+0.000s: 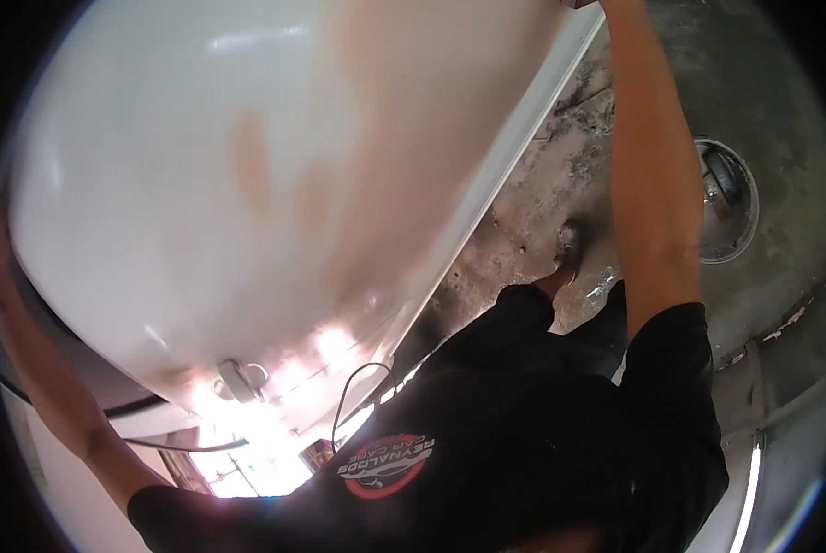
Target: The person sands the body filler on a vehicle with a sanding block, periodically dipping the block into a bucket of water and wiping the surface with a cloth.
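A large white car door [182,240] with brownish patches fills the upper left and middle. My right arm reaches up along its pale lower edge [533,138]. At the top border, only a sliver of my right hand [583,4] shows beside that edge, with its fingers cut off by the frame. On the far left, my left arm stretches up around the door's other side. My left hand [1,226] lies in shadow at the rim of the view, close to the door, and its fingers cannot be made out. A door handle [238,380] sticks out near the door's lower end.
A round bucket [756,217] with a dark object inside stands on the stained floor [800,101] to the right. My foot [570,241] is below the door edge. A thin dark cable [341,405] curves near my black shirt. Bright light glares at lower left.
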A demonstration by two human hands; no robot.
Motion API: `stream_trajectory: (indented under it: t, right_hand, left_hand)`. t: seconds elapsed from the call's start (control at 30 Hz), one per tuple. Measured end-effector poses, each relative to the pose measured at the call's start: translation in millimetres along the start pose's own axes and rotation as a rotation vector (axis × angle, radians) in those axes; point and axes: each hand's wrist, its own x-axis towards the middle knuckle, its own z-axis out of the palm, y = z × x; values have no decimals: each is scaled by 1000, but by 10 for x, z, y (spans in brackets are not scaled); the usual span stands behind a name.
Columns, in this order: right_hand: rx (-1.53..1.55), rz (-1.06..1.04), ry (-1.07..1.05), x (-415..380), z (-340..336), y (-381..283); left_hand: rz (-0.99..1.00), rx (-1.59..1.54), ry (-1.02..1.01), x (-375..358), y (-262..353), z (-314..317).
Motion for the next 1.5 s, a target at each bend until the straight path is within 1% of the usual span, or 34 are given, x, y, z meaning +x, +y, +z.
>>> stream_trajectory:
  t: [0.07,0.1,0.13,0.17,0.2,0.23,0.27,0.33,0.4,0.43,0.47,0.5,0.53,0.57,0.6,0.7,0.73,0.77,0.8,0.83,0.87,0.9,0.93,1.0,1.03,1.07,1.1,1.13,1.27,1.3,1.33,1.37,1.4,1.5]
  right_hand:
    - [6,11,-18,-677,-108,-281]
    - [42,60,-63,-1105,-153,-467]
    - [186,280,-172,-1614,-225,-765]
    - [502,778,-314,-2086,-355,-1070]
    - [603,996,-424,-2529,-463,-1310]
    - [399,409,-493,-3321,-464,-1219]
    - [144,-139,-356,-4099,-462,-1126]
    - [318,-105,-322,-4154,-493,-1079]
    - [164,-72,-365,-3658,-386,-768]
    - [129,-16,-290,-3045,-256,-581]
    - [2,102,-284,-2310,-241,-494]
    - [79,53,-67,-1657,-106,-249]
    - [88,-53,-61,-1023,-44,43]
    - [80,23,-9,-591,-19,142]
    - [77,96,36,-381,-13,185]
    - [138,144,-137,-815,-159,-29]
    - [116,99,-13,-1336,-100,-249]
    - [19,76,-28,-1908,-157,-478]
    - [55,99,-238,-2527,-180,-625]
    - [-17,-13,-279,-3156,-300,-808]
    - [97,-56,-271,-3425,-373,-842]
    - [214,-95,-267,-3433,-449,-880]
    - [118,-84,-290,-3340,-390,-767]
    - [-70,-63,-331,-2446,-271,-456]
    - [16,54,-192,-1832,-172,-312]
    - [83,65,-72,-1226,-19,-79]
    - [114,90,1,-721,-16,52]
    - [106,8,20,-313,42,248]
    - [116,166,29,-657,12,19]
    - [131,153,-38,-1205,-10,-182]
    - [62,59,-51,-1782,-134,-400]
    - [62,163,-313,-2345,-229,-612]
    - [103,80,-277,-2908,-297,-715]
    - [130,-14,-317,-2906,-323,-521]
  left_hand:
    - [76,-11,10,143,201,55]
    - [92,-9,10,207,248,65]
    - [111,-5,14,238,293,80]
    - [137,-7,19,292,362,104]
    - [155,-1,28,344,409,123]
    - [161,0,37,357,430,146]
    - [162,12,31,362,376,126]
    - [156,40,77,398,365,132]
    - [155,45,76,350,304,117]
    - [149,47,70,294,223,95]
    - [144,49,70,263,175,96]
    - [147,51,72,254,138,96]
    - [150,51,74,249,116,105]
    - [156,48,75,275,103,122]
    - [156,40,77,283,102,147]
    - [167,28,80,303,83,148]
    - [171,27,83,302,69,131]
    - [172,29,79,307,61,120]
    - [178,33,72,316,28,95]
    - [175,35,66,305,7,74]
    - [171,35,62,282,-11,71]
    - [162,32,61,274,-7,65]
    - [156,30,58,271,9,64]
    - [128,21,61,302,105,68]
    - [109,15,62,300,165,87]
    - [96,-1,59,303,201,105]
    - [84,-15,58,302,234,111]
    - [72,-30,57,293,249,104]
    - [72,-68,67,283,247,91]
    - [83,-68,75,299,239,87]
    - [95,-70,79,320,228,98]
    - [84,-74,84,335,233,110]
    - [70,-77,85,328,265,117]
    - [50,-45,87,335,355,102]
